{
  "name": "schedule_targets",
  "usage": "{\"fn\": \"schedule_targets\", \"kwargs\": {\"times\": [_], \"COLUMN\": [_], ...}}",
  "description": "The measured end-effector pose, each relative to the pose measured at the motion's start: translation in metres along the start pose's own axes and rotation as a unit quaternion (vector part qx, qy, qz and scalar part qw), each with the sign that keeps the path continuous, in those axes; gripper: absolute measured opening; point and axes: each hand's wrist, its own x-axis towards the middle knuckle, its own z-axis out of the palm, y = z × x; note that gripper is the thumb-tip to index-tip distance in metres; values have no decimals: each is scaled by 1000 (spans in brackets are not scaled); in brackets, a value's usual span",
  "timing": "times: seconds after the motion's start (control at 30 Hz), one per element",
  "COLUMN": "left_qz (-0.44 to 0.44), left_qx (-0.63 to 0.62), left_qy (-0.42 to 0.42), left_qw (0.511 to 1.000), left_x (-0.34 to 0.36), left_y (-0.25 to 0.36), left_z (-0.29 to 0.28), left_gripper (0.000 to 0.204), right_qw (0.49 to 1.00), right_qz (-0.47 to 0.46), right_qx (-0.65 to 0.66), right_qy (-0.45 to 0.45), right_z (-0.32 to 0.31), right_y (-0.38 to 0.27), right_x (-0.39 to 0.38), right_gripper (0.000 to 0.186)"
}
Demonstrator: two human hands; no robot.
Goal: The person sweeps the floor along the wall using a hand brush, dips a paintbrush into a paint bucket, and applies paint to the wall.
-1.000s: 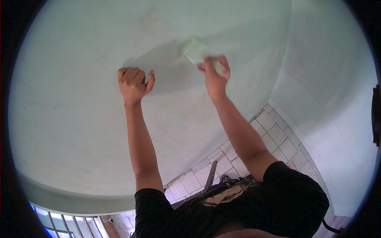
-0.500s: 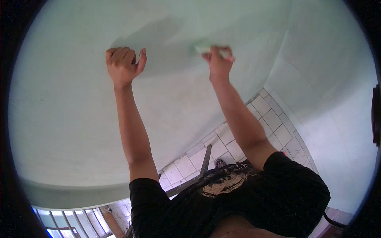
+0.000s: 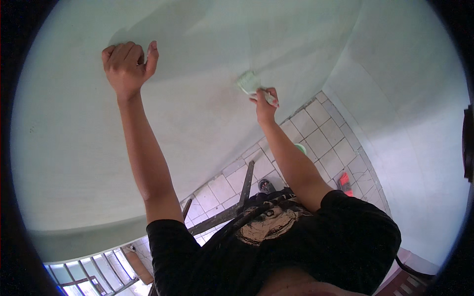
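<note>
My right hand [image 3: 264,101] is closed on the pale handle of a wide paintbrush [image 3: 248,81]; its light green bristles are against the pale green wall [image 3: 197,118], right of centre. My left hand [image 3: 129,64] is curled into a loose fist against the same wall, higher up on the left, its thumb sticking out to the side and nothing visible in it. The palm faces the wall and is hidden.
A dark wooden frame [image 3: 245,190] stands over the tiled floor [image 3: 318,135] by my sandalled foot [image 3: 266,185]. A green round container [image 3: 300,148], partly behind my right arm, and a red object [image 3: 345,183] lie below. A second wall [image 3: 395,123] rises right; metal railing [image 3: 86,271] is lower left.
My left hand has moved up and to the left along the wall. The brush and my right hand are lower than half a second ago. More floor and the green container have come into view.
</note>
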Motion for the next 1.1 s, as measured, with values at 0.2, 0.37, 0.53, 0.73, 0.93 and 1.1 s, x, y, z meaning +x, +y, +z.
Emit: {"fn": "schedule_targets", "kwargs": {"times": [0.2,0.37,0.53,0.73,0.93,1.1], "left_qz": [3,-1,-26,-23,-8,-10], "left_qx": [7,7,7,34,43,49], "left_qy": [-12,-24,-17,-17,-19,-32], "left_qw": [1000,1000,999,999,999,998], "left_x": [3,0,-4,-8,-7,-7], "left_y": [1,4,10,14,15,16], "left_z": [-1,-4,2,5,6,6], "left_gripper": [46,46,45,45,46,46], "right_qw": [993,994,978,998,983,985], "right_qz": [52,36,6,16,122,108], "right_qx": [-23,75,210,52,-18,50], "right_qy": [106,69,0,10,136,124], "right_z": [-23,70,76,14,-86,-25], "right_y": [15,-54,-103,-5,68,46], "right_x": [-18,14,24,0,-24,-10], "right_gripper": [14,17,16,18,13,16]}}
